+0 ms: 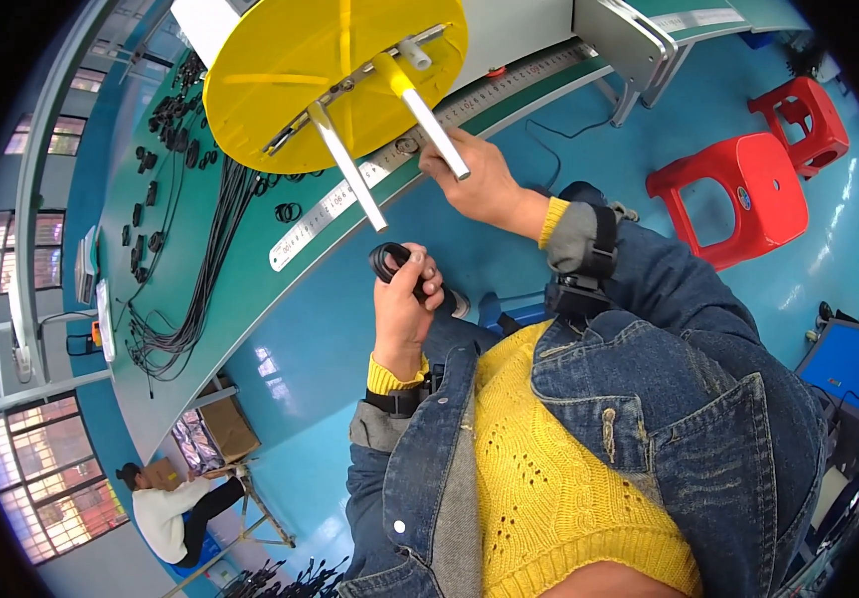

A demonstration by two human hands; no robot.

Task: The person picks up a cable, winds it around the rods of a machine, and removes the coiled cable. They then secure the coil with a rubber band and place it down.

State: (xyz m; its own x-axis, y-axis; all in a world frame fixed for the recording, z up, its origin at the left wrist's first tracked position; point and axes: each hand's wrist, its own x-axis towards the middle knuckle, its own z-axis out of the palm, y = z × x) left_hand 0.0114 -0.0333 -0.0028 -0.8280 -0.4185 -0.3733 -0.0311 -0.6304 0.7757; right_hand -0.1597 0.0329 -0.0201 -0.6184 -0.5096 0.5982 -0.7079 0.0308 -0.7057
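My left hand [404, 309] is closed around a small coil of black cable [381, 261], below the free end of the left metal rod [347, 164]. Up and to the right, my right hand [494, 189] has its fingers curled at the lower end of the right metal rod [436, 130], which passes in front of them. Both rods stick out from a round yellow disc [280, 75] with a slotted metal bar across it. A short pale peg [414, 54] sits on the same bar.
A green worktable [250, 289] carries a long steel ruler [325, 214] along its edge, a bundle of black cables [205, 259] and several small cable coils [155, 239]. Red stools [773, 199] stand on the blue floor at right. Another person [165, 513] sits at lower left.
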